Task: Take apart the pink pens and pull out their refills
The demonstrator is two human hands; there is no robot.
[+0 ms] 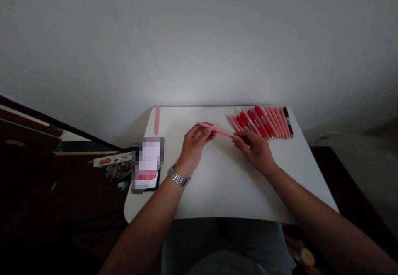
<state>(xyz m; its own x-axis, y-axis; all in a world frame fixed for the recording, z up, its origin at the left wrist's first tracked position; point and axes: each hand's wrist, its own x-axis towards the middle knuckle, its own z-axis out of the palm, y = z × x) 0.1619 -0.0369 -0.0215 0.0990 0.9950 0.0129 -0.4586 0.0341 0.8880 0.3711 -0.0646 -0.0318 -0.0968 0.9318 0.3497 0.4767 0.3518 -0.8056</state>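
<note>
Room between pens (pixel 263 122) and probable phone (pixel 147 161)

Wall (pixel 199 38): grey, plain, fills upper frame. Worktop (pixel 217 192): white, rounded corners, centre to lower centre; far edge along wall. Phone (pixel 147 163): lies on worktop, left of centre; screen bright, content pixelated. White strip (pixel 115 159) with small printed designs: just left of phone, beyond worktop edge. Dark surface (pixel 348 183): right, lower than worktop. Pale round-ended object (pixel 307 257): lower right, dim, identity unclear.

Looks like a room at home, with a small white table (pixel 217 192) below the fingers (pixel 239 140) and a plain wall (pixel 199 51) beyond them.
</note>
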